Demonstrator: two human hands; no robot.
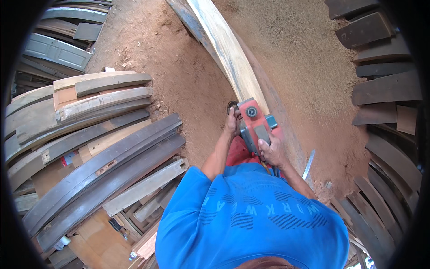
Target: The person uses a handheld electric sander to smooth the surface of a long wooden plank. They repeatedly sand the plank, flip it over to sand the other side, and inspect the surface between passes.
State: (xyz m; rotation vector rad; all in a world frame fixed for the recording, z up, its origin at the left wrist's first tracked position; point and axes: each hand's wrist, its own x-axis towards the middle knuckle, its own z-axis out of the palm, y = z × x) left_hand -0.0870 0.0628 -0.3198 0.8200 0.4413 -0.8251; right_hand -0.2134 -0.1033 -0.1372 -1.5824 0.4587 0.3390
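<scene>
A red and grey electric hand planer [254,117] with a black knob on top rests on the near end of a long pale wooden board [233,58]. My right hand [272,150] is wrapped round the planer's rear handle. At the planer's left side my left hand [232,122] is closed at a dark round part that looks like a side grip; its fingers are partly hidden. Dark streaks run along the board's pale face, which stretches away to the top of the view.
A darker timber [190,20] lies under the board's left side. Stacked beams [107,161] fill the left, with a grey panelled door [57,50] farther off. More dark planks [385,87] line the right. A pale strip [308,164] lies by my right forearm. Sawdust covers the ground [174,67].
</scene>
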